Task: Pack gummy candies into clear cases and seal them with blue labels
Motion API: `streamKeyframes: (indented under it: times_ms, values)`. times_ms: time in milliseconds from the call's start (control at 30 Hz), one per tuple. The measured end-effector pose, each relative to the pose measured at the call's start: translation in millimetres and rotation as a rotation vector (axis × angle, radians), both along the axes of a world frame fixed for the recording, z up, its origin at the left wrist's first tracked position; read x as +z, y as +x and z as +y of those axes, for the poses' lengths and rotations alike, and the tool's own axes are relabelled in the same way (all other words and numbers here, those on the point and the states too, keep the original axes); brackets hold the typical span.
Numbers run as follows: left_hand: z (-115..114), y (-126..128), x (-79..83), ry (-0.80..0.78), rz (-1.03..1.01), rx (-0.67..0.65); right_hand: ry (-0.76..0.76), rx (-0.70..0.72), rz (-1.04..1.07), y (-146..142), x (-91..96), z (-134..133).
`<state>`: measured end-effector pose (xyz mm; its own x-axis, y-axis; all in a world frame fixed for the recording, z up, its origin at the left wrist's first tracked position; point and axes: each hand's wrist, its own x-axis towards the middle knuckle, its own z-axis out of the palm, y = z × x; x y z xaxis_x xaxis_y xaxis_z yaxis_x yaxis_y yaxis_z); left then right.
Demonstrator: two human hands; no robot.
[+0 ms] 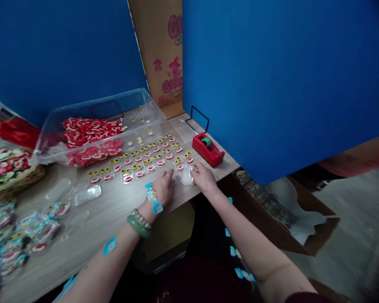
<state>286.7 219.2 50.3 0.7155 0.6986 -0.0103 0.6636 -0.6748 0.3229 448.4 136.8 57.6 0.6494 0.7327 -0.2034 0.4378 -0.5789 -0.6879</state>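
Observation:
My right hand [204, 177] pinches the edge of a clear plastic blister shell [186, 176] near the table's front edge. Left of it, my left hand [163, 186] rests over the table, fingers loosely bent and slightly apart, with nothing visible in them. Blue stickers cling to that wrist and forearm, beside a green bangle [139, 224] and a beaded bracelet. Beyond the hands, rows of clear shells [139, 173] hold yellow eye-shaped and red lip-shaped candies. Two more shells [87, 195] lie on the left, without visible candies.
A red tape dispenser [208, 149] stands right of the rows. Behind them, a clear plastic bin [145, 99] holds red-and-white candies. Packed candies [11, 244] pile up at the left, near a basket [39, 174]. Blue panels [271, 75] and a cardboard box [159, 50] border the table.

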Motion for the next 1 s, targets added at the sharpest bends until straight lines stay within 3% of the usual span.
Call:
streamKeyframes:
  times_ms: [167,367,500,667,800,900,1000]
  values:
    - [19.5,15.1,-7.5,-0.018,0.056,-0.030,-0.099,0.176,-0.323,-16.0,2.0,8.1]
    - [7.7,6.1,2.7,0.010,0.144,-0.109,-0.055,0.189,-0.332,-28.4,-2.8,3.1]
    - [-6.5,-14.7,9.9,0.044,0.230,-0.124,-0.019,0.225,-0.298,-30.3,-8.6,-8.5]
    - [-34.5,-61.0,9.4,0.048,0.196,0.015,0.056,0.303,-0.419,-49.0,-7.5,-33.1]
    - [-57.8,-93.5,10.1,-0.088,-0.069,0.099,0.113,0.452,-0.598,-69.1,-12.0,-59.6]
    - [-73.4,-110.3,12.9,-0.243,-0.344,0.246,0.140,0.563,-0.662,-73.2,-19.8,-73.3]
    - [-88.2,-121.9,13.6,-0.655,-0.474,0.437,0.181,0.548,-0.641,-73.6,-20.6,-72.7]
